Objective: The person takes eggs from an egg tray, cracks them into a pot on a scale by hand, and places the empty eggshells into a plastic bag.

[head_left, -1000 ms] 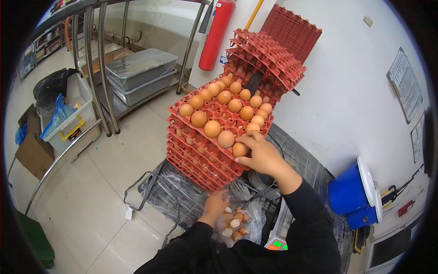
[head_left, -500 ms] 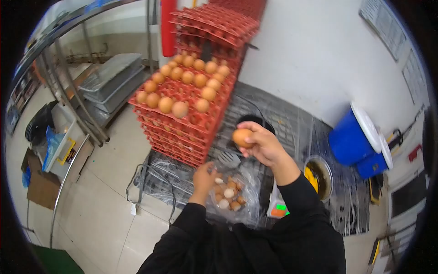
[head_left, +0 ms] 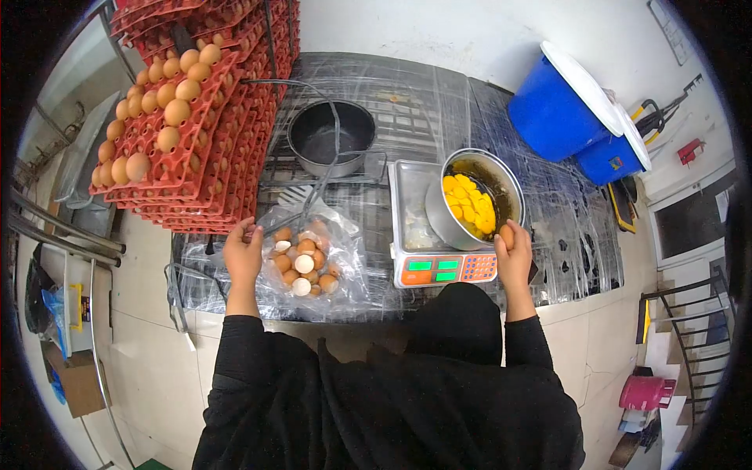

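My right hand (head_left: pixel 515 266) is closed around a brown egg (head_left: pixel 507 235), at the near right rim of a metal pot (head_left: pixel 448 222). Several yellow egg yolks (head_left: pixel 468 205) lie in that pot, which sits on a digital scale (head_left: pixel 410 188). My left hand (head_left: pixel 241 252) is empty, its fingers loosely curled and apart. Just right of it, cracked eggshells (head_left: pixel 305 265) fill a clear plastic bag (head_left: pixel 351 270). Red egg trays (head_left: pixel 205 149) are stacked beyond my left hand, with brown eggs (head_left: pixel 166 95) on the top one.
A dark empty pot (head_left: pixel 333 137) stands behind the bag, with a black cable (head_left: pixel 338 117) across it. Blue lidded buckets (head_left: pixel 552 106) are at the back right against the wall. Plastic wrap covers the dark platform (head_left: pixel 423 90). A metal rack (head_left: pixel 63 235) stands left.
My view has swung right. My right hand has carried the egg from near the trays to the pot on the scale. My left hand remains beside the shell bag.
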Demonstrator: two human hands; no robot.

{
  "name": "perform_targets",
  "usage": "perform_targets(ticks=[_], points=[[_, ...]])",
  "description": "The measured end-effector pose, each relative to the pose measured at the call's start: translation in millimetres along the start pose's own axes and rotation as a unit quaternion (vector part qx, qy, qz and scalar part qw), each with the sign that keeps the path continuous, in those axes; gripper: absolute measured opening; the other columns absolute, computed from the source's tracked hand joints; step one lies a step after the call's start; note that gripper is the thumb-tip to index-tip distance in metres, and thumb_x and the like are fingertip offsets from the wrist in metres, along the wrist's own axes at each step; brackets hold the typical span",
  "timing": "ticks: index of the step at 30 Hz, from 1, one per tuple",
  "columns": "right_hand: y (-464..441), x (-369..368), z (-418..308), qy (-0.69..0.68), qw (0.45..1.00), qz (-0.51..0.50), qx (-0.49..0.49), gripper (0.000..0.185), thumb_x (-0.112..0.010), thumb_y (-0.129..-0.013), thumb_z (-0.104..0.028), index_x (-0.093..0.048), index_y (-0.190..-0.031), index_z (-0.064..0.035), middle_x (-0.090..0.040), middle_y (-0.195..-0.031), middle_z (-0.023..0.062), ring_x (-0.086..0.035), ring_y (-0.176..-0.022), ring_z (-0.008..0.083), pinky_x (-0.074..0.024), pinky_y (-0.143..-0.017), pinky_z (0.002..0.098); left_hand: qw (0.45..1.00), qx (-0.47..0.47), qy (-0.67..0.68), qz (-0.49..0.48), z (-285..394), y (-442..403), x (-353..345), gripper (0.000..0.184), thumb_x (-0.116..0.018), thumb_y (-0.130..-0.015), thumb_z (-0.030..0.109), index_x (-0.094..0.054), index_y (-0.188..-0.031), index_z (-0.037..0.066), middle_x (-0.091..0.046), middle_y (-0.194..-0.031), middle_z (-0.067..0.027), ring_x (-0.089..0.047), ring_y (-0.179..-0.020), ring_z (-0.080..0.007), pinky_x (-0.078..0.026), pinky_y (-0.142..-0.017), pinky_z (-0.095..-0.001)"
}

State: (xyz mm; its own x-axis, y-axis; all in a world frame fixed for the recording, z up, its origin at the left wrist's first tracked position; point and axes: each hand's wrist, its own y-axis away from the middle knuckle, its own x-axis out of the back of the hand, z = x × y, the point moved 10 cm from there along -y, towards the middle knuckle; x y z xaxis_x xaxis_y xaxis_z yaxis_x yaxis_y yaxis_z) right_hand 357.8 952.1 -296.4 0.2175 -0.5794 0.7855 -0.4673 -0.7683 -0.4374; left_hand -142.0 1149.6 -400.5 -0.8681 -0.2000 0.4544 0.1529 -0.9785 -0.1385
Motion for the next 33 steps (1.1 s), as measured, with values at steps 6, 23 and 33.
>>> perform_targets(ticks=[6,23,33], points=[[6,-15,57,-0.307,0.918,-0.007,-0.251,0.036,-0.06,-0.077,-0.013,-0.052,-0.111,-0.0036,-0.057,-0.099,0.0142,-0.055,-0.093,0.0285,-0.0432,-0.082,0.0338,0.999,-0.029,-0.013,-0.013,5,0,-24,0.029,-0.065,-0.076,0.015,-0.061,-0.103,0.004,-0.064,-0.084,-0.0057,-0.055,-0.062,-0.0103,-0.045,-0.059,-0.0249],[6,-36,74,-0.445,0.848,-0.049,-0.285,0.035,-0.057,-0.08,-0.017,-0.05,-0.112,-0.0059,-0.057,-0.097,0.0083,-0.055,-0.08,0.0182,-0.0444,-0.067,0.0284,0.999,-0.043,-0.003,-0.014,1,1,-22,0.029,-0.066,-0.076,0.015,-0.061,-0.103,0.003,-0.063,-0.081,-0.0055,-0.054,-0.061,-0.0095,-0.045,-0.058,-0.0252],[32,-123,-161,-0.694,0.478,-0.417,-0.34,0.033,-0.053,-0.081,-0.024,-0.05,-0.111,-0.0102,-0.054,-0.09,0.0065,-0.048,-0.056,0.0139,-0.0354,-0.039,0.0194,0.997,-0.07,0.014,-0.037,57,17,-20,0.029,-0.068,-0.074,0.016,-0.062,-0.101,0.006,-0.063,-0.089,-0.0092,-0.06,-0.071,-0.0164,-0.048,-0.064,-0.0278]])
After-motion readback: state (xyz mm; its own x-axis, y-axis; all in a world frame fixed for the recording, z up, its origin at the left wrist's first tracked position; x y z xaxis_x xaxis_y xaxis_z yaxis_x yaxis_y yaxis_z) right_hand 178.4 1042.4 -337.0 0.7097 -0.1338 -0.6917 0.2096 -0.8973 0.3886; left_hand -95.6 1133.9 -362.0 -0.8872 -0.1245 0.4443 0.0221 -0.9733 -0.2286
